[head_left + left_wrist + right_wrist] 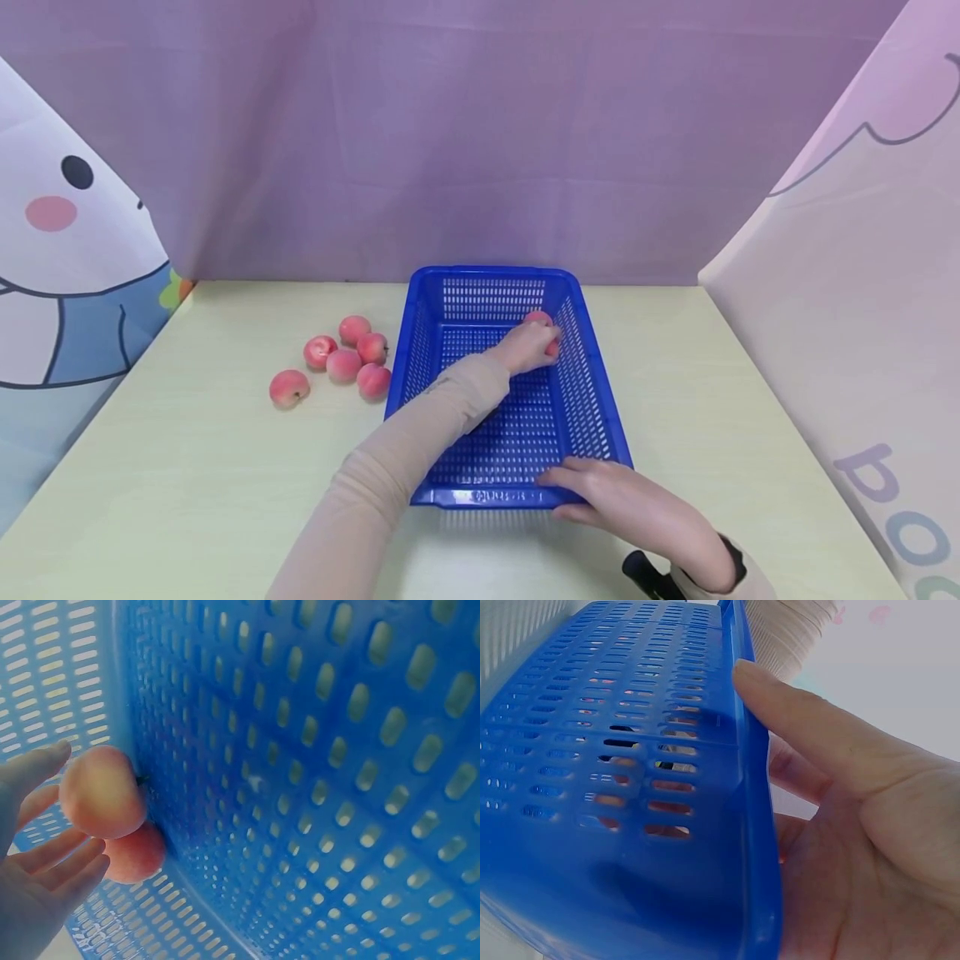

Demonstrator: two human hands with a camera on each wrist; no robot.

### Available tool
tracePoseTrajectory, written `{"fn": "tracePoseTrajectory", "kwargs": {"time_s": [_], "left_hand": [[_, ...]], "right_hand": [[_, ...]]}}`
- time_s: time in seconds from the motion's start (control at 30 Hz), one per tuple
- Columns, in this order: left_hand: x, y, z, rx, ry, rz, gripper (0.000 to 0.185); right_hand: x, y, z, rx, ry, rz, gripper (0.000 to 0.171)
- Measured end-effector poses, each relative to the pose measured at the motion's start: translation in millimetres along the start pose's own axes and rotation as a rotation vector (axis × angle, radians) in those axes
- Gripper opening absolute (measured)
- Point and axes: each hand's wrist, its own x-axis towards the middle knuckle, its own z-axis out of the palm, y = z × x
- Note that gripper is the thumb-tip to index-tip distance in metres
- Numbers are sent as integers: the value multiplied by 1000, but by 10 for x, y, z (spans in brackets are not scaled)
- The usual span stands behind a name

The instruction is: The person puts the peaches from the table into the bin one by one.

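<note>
My left hand reaches down into a blue perforated plastic basket, near its far right corner. It holds a red-pink peach between the thumb and fingers, low against the basket. Right beside that fruit lies a second peach, partly covered by the held one and the fingertips. At the near right corner, my right hand grips the basket rim, thumb on the outer side and fingers over the inner side.
Several more peaches lie grouped on the pale table, left of the basket. One peach sits a little apart from them. A purple cloth backdrop stands behind, with printed panels at both sides. A black rod-like piece is under the right wrist.
</note>
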Motion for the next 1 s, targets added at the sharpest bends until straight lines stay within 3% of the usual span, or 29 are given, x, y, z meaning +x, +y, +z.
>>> {"fn": "tracePoseTrajectory", "kwargs": {"time_s": [0.23,0.5,1.0], "left_hand": [[-8,10,-115,52,-15,39,28],[-85,37,-328,95,-72,48,38],[-193,127,-615,132,-163,72,32]], "right_hand": [[-5,8,-1,-20,12,-12,24],[-8,14,7,-27,24,-31,24],[-2,2,-4,17,-20,25,26]]}}
